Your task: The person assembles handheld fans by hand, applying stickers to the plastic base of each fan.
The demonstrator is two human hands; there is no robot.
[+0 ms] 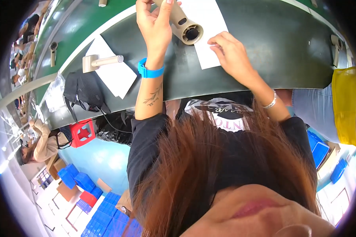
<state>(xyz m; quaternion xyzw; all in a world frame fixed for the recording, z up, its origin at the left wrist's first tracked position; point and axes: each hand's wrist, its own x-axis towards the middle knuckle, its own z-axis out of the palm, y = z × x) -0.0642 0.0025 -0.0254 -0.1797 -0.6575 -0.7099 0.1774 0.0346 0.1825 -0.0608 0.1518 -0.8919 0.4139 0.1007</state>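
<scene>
My left hand (154,19) is closed around the handle of a beige plastic hair dryer housing (182,29) near the top of the view. The housing's round end faces me, and its dark hollow inside shows; an oval slot sits on its neck. To the right of it, my right hand (230,53) is held apart from the housing, above a white sheet of paper (208,59). Its fingers are curled in a pinch, and whatever lies between the tips is too small to make out. The upper part of the left hand's grip is cut off by the frame.
On the dark green table (280,55), another beige housing (103,61) lies over white sheets (116,81) at left. Beside them is a black bag (83,91). A further beige piece (335,49) lies far right. Someone in yellow (343,106) is close at right.
</scene>
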